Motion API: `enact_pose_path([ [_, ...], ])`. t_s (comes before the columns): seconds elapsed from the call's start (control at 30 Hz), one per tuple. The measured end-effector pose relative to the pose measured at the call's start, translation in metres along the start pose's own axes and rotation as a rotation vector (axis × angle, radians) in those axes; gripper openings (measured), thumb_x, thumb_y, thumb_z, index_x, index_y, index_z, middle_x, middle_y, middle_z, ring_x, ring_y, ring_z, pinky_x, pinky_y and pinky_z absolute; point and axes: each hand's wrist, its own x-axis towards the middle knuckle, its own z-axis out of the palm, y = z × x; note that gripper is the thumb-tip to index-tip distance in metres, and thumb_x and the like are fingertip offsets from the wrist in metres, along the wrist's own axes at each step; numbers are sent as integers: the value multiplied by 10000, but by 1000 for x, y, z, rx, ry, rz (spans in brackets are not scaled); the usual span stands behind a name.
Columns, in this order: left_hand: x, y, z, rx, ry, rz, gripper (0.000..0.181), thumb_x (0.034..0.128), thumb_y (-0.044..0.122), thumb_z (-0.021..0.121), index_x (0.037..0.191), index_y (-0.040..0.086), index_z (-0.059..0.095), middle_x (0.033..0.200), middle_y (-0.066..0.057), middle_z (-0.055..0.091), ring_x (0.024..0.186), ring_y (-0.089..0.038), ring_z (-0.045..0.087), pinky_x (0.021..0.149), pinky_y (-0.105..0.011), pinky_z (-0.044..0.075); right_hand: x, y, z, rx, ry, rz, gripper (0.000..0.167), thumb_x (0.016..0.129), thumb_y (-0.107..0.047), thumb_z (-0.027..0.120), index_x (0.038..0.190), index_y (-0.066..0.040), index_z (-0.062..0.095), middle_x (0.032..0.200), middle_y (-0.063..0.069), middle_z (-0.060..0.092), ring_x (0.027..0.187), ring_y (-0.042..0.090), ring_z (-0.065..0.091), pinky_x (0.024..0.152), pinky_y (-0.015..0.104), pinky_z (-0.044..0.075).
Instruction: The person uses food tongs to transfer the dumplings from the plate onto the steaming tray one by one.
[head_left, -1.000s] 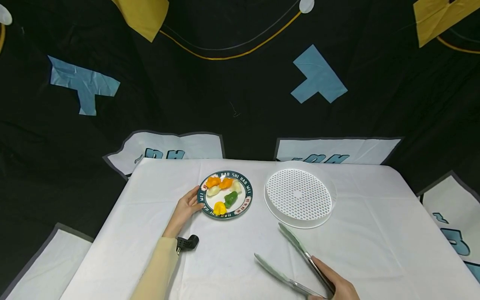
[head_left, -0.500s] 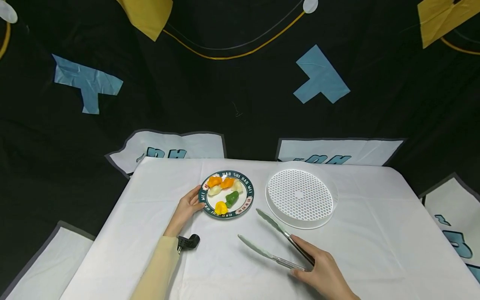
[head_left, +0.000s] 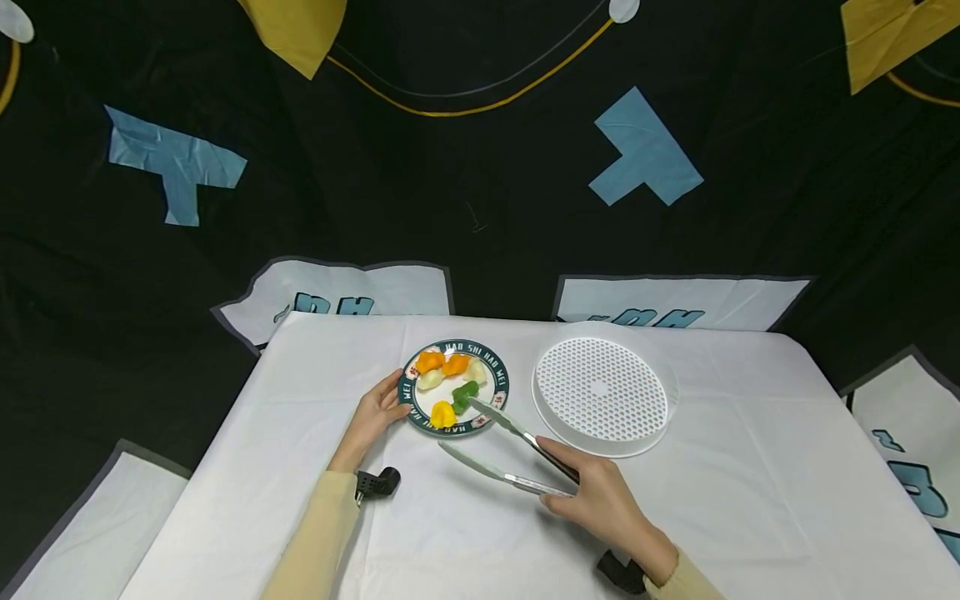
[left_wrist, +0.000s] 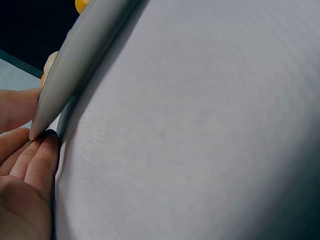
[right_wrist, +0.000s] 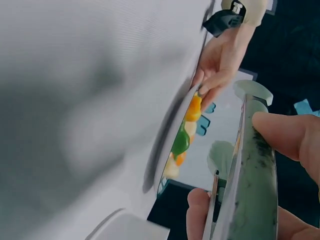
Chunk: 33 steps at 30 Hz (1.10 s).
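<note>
Tongs (head_left: 521, 432) in grip of right hand (head_left: 602, 502), long axis diagonal, tips forward-left, toward plate (head_left: 501, 385)

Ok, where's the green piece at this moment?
In the head view, the green piece lies on the plate, just right of its middle, between the yellow piece and a pale one, by one tip of the tongs.

I see a way in at twelve o'clock of the round, green-rimmed white plate (head_left: 501, 383) — a bare left hand (head_left: 370, 423) blocks eight to nine, pale-green-tipped metal tongs (head_left: 517, 429) bar four to six.
</note>
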Motion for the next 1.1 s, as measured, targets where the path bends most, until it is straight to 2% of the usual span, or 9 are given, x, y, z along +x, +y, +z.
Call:
enact_pose_path([
  [0.4,-1,1,0,-17,-11,8,722,882,-77,556,1507,-4,203,1543,-204,210,1388,-274,286,1064,-245,362,31,-4,18,2,-40,-71,652,650,-114,814,1272,-67,624,1213,70,646,1108,222,605,901,365,544],
  [0.73,0,0,0,-24,-17,10,721,884,-82,561,1506,-7,204,1542,-211,206,1389,-282,279,1071,-258,351,43,0,25,-31,-42,-137,605,664,-134,793,1243,-44,642,1173,86,663,1077,223,620,884,351,551],
  [0.93,-1,1,-1,-20,-19,15,710,894,-71,559,1506,-6,205,1543,-215,201,1393,-287,270,1090,-276,327,50,2,27,-77,-51,-159,580,663,-155,775,1223,-59,659,1151,67,676,930,136,645,774,302,574],
  [1.03,-2,3,-1,-31,-28,25,701,901,-74,550,1505,-16,199,1537,-234,200,1391,-305,266,1092,-289,326,52,2,28,-99,-72,-157,566,679,-164,766,1225,-63,659,1157,72,673,806,124,621,671,252,556],
  [1.1,-6,11,0,-42,-38,18,692,904,-86,538,1500,-34,191,1532,-251,193,1392,-321,256,1098,-311,321,54,0,28,-110,-86,-157,559,689,-172,764,1227,-65,657,1159,73,672,711,96,595,589,209,521],
])
